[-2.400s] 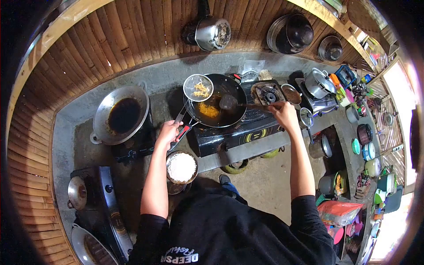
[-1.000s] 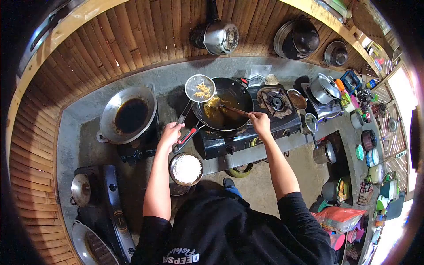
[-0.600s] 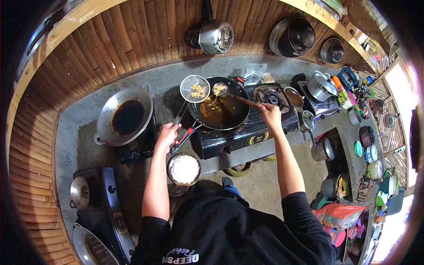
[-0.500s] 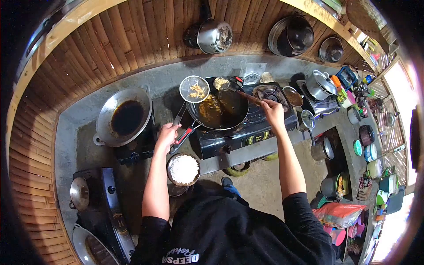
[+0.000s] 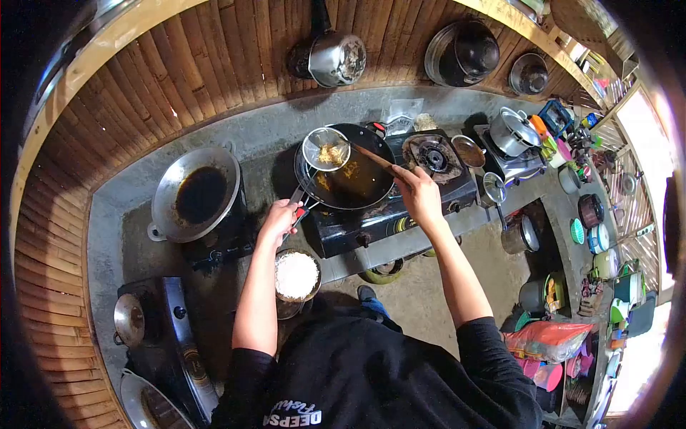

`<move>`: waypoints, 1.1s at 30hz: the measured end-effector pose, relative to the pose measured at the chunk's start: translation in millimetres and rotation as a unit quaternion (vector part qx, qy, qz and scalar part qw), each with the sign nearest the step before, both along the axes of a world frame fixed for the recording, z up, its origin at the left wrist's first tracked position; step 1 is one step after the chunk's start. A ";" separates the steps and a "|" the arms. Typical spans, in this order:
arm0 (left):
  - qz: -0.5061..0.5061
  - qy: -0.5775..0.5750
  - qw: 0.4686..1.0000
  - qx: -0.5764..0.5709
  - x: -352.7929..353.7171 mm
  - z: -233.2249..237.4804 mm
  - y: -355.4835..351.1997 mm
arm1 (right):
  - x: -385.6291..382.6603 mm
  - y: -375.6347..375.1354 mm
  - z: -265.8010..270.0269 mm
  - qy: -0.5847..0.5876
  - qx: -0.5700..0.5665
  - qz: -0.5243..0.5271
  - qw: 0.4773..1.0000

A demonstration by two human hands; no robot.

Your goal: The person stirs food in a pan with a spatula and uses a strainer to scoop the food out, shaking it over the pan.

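Observation:
My left hand (image 5: 280, 220) is closed on the handle of a round mesh strainer (image 5: 326, 149), which holds golden fried bits over the left part of a black frying pan (image 5: 364, 189). Dark oil and loose golden bits lie in the pan. In my right hand (image 5: 418, 187) is the handle of a wooden spatula (image 5: 373, 156); its far end is at the strainer's right edge, partly hidden. The pan rests on a black gas stove (image 5: 336, 234). A bowl of white food (image 5: 296, 276) is just below my left hand.
To the left a large wok (image 5: 163, 187) holds dark liquid. Right of the pan are a bare burner (image 5: 434, 158), a small brown-filled pan (image 5: 468, 151), a small saucepan (image 5: 493, 187) and a lidded pot (image 5: 513, 133). Pots hang on the bamboo wall (image 5: 214, 64).
The strainer has moved right and now overlaps the pan more. My right hand has moved left and down, and the spatula's end, earlier carrying golden bits at the pan's top, is now beside the strainer.

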State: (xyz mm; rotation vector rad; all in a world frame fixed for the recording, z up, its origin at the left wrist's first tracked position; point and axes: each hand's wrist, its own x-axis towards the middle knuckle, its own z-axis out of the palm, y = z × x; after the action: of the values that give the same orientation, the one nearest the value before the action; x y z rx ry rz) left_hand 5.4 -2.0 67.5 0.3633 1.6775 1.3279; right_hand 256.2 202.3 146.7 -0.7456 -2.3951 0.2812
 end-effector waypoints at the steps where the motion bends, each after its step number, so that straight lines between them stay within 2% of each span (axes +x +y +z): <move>1: -0.004 0.003 1.000 -0.004 -0.1 -0.6 0.1 | 0.2 0.4 -1.0 0.000 0.023 0.007 1.000; 6: -0.022 0.012 1.000 -0.011 -0.2 1.4 0.3 | -0.6 4.4 0.1 -0.015 0.147 0.036 0.988; 21: 0.002 0.007 1.000 -0.016 0.4 5.3 -1.5 | 2.8 5.1 -10.5 -0.041 0.186 0.050 0.980; 24: 0.020 -0.006 1.000 -0.009 -2.3 -0.4 -2.0 | 3.4 8.2 -18.9 0.010 0.138 0.026 0.990; 28: 0.016 0.013 1.000 0.006 -8.8 -1.6 -8.1 | 8.7 15.5 -13.2 0.063 -0.011 -0.066 0.996; 29: 0.021 0.014 1.000 0.003 -10.3 -0.6 -9.1 | 11.0 26.4 -17.3 0.079 0.014 -0.072 0.994; 31: 0.024 0.018 1.000 0.004 -11.8 3.4 -11.5 | 17.9 28.4 -2.6 0.060 -0.100 -0.112 0.987; 33: 0.021 0.021 0.999 0.011 -12.6 5.7 -12.9 | 23.6 32.8 12.0 -0.009 -0.141 -0.148 0.979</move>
State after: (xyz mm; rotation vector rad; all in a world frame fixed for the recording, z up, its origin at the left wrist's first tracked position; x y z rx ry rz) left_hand -7.2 -14.9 73.2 0.3728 1.7154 1.3798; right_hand 279.8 235.1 158.7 -1.2232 -2.2446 0.4967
